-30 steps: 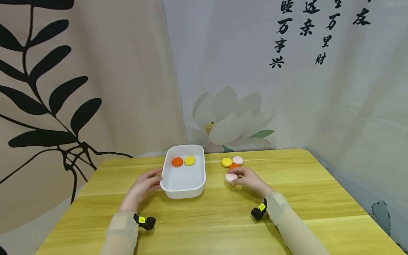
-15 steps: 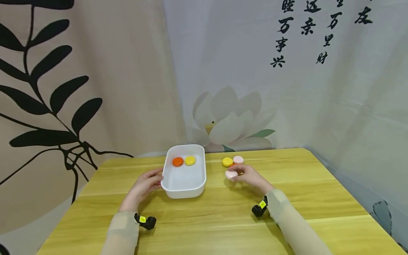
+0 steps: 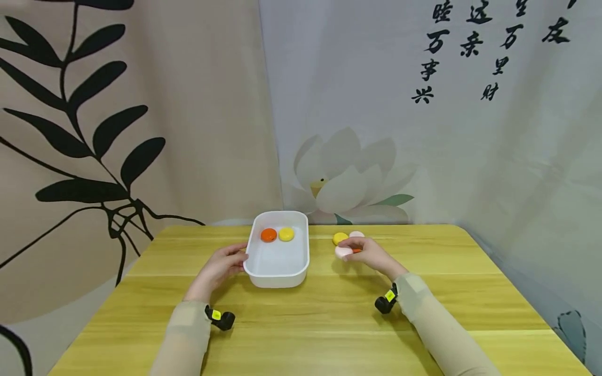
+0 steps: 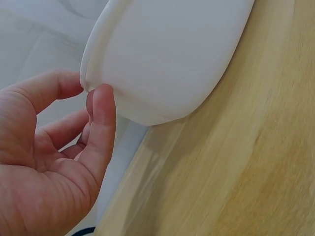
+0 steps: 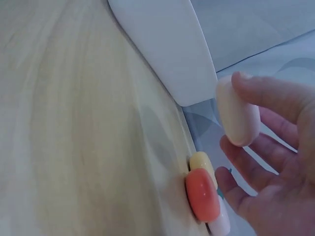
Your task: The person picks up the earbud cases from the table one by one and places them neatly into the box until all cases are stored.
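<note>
My right hand (image 3: 369,256) pinches a smooth, rounded pale pink disc (image 5: 237,112) between thumb and fingers. In the right wrist view the disc hangs above the table, apart from the others. Below it a yellow disc (image 5: 202,162), an orange disc (image 5: 203,195) and a second pale pink disc (image 5: 220,221) sit close together, partly covered by the hand in the head view. My left hand (image 3: 221,269) holds the left rim of a white rectangular tray (image 3: 277,281), thumb against the outer wall in the left wrist view. Inside lie an orange disc (image 3: 268,235) and a yellow disc (image 3: 286,234).
The wooden table (image 3: 301,329) ends just behind the tray and the loose discs. A printed curtain (image 3: 226,115) hangs behind that far edge. Each wrist wears a small black camera, such as the one on the right wrist (image 3: 385,302).
My right hand has raised the pale pink disc slightly, closer in view to the other loose discs. The left hand stays at the tray. The head view has shifted a little.
</note>
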The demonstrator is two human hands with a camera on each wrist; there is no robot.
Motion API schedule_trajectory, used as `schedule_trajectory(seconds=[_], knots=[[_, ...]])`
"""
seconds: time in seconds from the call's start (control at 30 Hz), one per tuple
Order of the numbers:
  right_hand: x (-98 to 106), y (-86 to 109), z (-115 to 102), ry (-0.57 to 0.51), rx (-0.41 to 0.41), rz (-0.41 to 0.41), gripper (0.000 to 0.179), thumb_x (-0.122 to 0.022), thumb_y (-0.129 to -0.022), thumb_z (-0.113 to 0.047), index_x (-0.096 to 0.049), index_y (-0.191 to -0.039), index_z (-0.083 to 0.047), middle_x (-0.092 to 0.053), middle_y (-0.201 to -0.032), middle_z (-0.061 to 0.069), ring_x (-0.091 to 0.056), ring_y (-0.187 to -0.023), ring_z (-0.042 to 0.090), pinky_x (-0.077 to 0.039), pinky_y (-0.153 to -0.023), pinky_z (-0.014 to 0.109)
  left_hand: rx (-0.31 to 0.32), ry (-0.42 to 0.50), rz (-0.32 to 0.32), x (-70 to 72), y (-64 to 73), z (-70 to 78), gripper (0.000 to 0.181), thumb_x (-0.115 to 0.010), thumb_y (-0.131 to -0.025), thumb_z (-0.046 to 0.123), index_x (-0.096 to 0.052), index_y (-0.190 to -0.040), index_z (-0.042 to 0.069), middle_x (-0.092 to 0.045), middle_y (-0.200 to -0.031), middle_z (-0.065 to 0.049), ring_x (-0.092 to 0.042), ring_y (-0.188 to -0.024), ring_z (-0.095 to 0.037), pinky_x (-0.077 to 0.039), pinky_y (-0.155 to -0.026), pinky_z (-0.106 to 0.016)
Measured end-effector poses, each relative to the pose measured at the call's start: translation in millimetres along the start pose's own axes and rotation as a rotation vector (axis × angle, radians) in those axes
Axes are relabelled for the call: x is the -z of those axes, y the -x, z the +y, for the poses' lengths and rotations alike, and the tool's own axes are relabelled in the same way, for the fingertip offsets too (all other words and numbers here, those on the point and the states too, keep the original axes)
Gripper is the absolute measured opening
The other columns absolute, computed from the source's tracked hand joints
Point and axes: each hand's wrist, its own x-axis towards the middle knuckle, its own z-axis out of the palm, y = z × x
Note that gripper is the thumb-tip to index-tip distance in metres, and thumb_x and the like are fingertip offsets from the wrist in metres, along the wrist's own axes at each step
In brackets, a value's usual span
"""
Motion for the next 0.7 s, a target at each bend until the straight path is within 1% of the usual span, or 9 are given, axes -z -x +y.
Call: schedule_trajectory(seconds=[0.1,0.17,0.33,0.43,0.53,0.7], knots=[[1,-0.8,-7,0.006,0.004,-0.009,0.039,-0.072,-0.086,-0.007,-0.062,-0.122,0.004,-0.061,-0.120,0.015,-0.057,-0.106,0.027,-0.048,-0.088,0.035,0.012,-0.004,0.000,0.4,0.8,1.6,0.054,-0.058,-0.095,0.004,-0.037,-0.143,-0.009,-0.055,-0.109,-0.024,-0.060,-0.081,-0.022,-0.055,-0.074,-0.028],[2,-4.7,-3,-0.002,0.006,-0.005,0.039,-0.072,-0.087,-0.007,-0.062,-0.123,0.003,-0.060,-0.121,0.016,-0.057,-0.105,0.027,-0.048,-0.087,0.036,0.020,-0.002,0.012,0.1,1.3,3.0,0.054,-0.058,-0.094,0.005,-0.039,-0.143,-0.008,-0.055,-0.107,-0.021,-0.060,-0.081,-0.022,-0.055,-0.074,-0.028],[5,-17.3,15,-0.030,0.007,0.004,0.041,-0.073,-0.086,-0.009,-0.062,-0.124,0.000,-0.061,-0.123,0.015,-0.057,-0.105,0.026,-0.051,-0.085,0.034,0.019,-0.005,0.019,-0.6,0.1,6.4,0.053,-0.058,-0.094,0.004,-0.039,-0.143,-0.007,-0.054,-0.101,-0.013,-0.059,-0.081,-0.022,-0.055,-0.074,-0.027],[7,-20.1,17,-0.029,0.000,0.004,0.042,-0.074,-0.085,-0.013,-0.063,-0.124,-0.001,-0.062,-0.122,0.014,-0.058,-0.104,0.025,-0.052,-0.082,0.032,0.014,0.000,0.011,-1.4,-1.3,7.6,0.053,-0.058,-0.094,0.003,-0.039,-0.143,-0.008,-0.054,-0.100,-0.012,-0.059,-0.079,-0.019,-0.055,-0.072,-0.026],[8,-20.6,16,-0.025,-0.006,0.009,0.044,-0.075,-0.085,-0.016,-0.063,-0.125,-0.004,-0.063,-0.122,0.012,-0.058,-0.104,0.025,-0.052,-0.081,0.030,0.017,0.016,0.011,-2.3,-1.8,7.6,0.053,-0.058,-0.094,0.001,-0.039,-0.142,-0.008,-0.054,-0.099,-0.011,-0.059,-0.077,-0.018,-0.055,-0.070,-0.025],[7,-22.5,15,-0.026,0.026,0.003,0.046,-0.075,-0.085,-0.016,-0.062,-0.127,-0.003,-0.062,-0.122,0.013,-0.056,-0.107,0.029,-0.051,-0.084,0.031,0.037,0.029,0.017,-1.7,0.3,5.1,0.052,-0.058,-0.093,0.000,-0.040,-0.142,-0.007,-0.052,-0.098,-0.012,-0.058,-0.076,-0.018,-0.054,-0.069,-0.024]])
